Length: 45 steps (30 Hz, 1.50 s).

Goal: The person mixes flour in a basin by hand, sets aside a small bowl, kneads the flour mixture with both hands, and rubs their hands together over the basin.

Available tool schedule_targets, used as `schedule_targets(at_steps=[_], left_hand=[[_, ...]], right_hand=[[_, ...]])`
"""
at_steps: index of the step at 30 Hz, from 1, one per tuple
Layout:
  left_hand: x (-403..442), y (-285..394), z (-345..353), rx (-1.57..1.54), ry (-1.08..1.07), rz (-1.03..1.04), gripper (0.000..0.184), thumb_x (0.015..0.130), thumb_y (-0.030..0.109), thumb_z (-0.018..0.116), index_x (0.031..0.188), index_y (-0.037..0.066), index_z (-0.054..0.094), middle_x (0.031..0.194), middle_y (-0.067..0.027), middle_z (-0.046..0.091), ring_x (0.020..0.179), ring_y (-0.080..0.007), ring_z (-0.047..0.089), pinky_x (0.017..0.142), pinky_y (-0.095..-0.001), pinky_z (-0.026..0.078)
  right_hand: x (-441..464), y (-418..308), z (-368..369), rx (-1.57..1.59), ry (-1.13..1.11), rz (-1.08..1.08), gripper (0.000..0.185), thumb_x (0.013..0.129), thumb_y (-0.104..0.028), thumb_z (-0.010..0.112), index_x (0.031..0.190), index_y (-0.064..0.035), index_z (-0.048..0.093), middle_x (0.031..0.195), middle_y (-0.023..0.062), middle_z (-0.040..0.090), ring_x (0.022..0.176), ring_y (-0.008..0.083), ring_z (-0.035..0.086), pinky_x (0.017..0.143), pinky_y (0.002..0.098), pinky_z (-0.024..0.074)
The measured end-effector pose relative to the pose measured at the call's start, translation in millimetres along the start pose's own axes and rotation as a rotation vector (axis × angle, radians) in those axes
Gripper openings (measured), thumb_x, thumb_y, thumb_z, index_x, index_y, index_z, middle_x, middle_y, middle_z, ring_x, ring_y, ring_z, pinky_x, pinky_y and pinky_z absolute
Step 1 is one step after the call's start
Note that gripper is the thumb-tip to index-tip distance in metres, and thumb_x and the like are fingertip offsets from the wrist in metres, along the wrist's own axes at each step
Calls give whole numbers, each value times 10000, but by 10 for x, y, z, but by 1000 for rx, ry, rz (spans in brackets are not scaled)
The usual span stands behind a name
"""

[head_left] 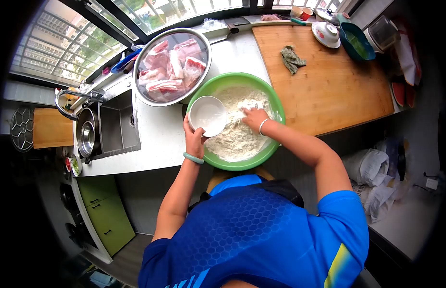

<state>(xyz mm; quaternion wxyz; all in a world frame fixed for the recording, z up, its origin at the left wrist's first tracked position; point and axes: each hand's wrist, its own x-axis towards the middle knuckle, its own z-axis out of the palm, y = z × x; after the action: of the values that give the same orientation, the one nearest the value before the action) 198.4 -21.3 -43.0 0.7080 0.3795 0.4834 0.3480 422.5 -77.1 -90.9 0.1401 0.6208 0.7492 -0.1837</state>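
A wide green basin (276, 111) holds pale flour (240, 139), partly clumped and crumbly. My left hand (194, 139) grips a small white bowl (207, 116) by its near left side, above the left part of the basin. The bowl looks to have clear or whitish liquid in it, though its contents are hard to make out. My right hand (255, 118) reaches into the flour on the basin's right side. Its fingers are stretched out and their tips are coated white with flour or dough.
Behind the basin, a steel-rimmed bowl (208, 43) holds several pieces of raw meat (175, 65). To the right lies a wooden board (324, 96) with a crumpled cloth (292, 60), a lidded dish (326, 34) and a teal basin (356, 42). A sink (118, 126) is at left.
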Motion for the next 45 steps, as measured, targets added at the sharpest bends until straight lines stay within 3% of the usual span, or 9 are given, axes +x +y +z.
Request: schedule_targets(at_steps=[7,13,23,26,27,29,33,37,45], left_hand=[[10,81,-189,24,-35,-43,704,678,-22,397,1320,173,187,1215,-107,361,1011,-235,497,709,-355,521],[168,233,-305,48,-244,-79,702,688,-17,409,1325,171,181,1223,-96,363,1033,-228,479,730,-345,501],[424,316,-168,108,-605,-111,720,675,-24,432,1327,130,169,1193,-128,391,1011,-251,512,722,-367,530],[437,248,-9,142,-628,-131,704,684,-18,432,1323,135,179,1207,-121,386,1020,-248,503,704,-368,529],[428,239,64,154,-628,-141,693,695,-13,429,1323,148,186,1220,-112,378,1027,-246,495,699,-378,524],[447,178,166,166,-659,-136,686,702,-2,436,1321,144,181,1227,-122,366,1030,-259,491,703,-397,529],[544,75,322,162,-657,-151,737,676,-6,448,1334,142,152,1216,-146,375,1029,-275,503,669,-374,544],[615,92,382,211,-605,-116,735,675,-1,448,1335,138,156,1210,-146,379,1025,-272,500,667,-370,546],[670,354,236,232,-569,-97,704,678,-2,411,1328,143,181,1181,-115,383,990,-240,508,687,-375,529]], right_hand=[[844,-345,113,193,210,285,296,718,-136,583,1013,-108,582,1213,124,448,1066,270,482,733,393,491],[218,-1074,211,285,33,222,259,725,-145,539,969,-169,624,1172,97,499,1006,255,516,754,357,471],[208,-348,237,450,111,890,400,706,-96,599,1097,-120,516,1290,131,356,1085,330,459,841,407,457],[356,-725,77,783,220,1003,380,748,-242,571,1084,-70,525,1117,154,545,1014,312,534,825,361,457],[494,-774,377,943,247,1007,381,749,-245,548,1088,-70,535,1133,144,544,1061,273,513,838,347,446],[262,-1101,202,346,106,701,356,753,-183,484,1098,-147,565,1163,109,533,1049,256,518,844,357,441],[-261,-853,214,322,42,708,239,741,-94,518,929,-140,659,1278,79,416,1073,241,480,822,348,460],[-30,-375,294,385,119,876,324,765,-122,531,1085,-142,581,1290,87,398,1087,256,473,810,348,467],[-4,-881,238,391,-71,497,357,712,-161,560,1067,-154,597,1349,96,343,1100,246,467,836,360,444]])
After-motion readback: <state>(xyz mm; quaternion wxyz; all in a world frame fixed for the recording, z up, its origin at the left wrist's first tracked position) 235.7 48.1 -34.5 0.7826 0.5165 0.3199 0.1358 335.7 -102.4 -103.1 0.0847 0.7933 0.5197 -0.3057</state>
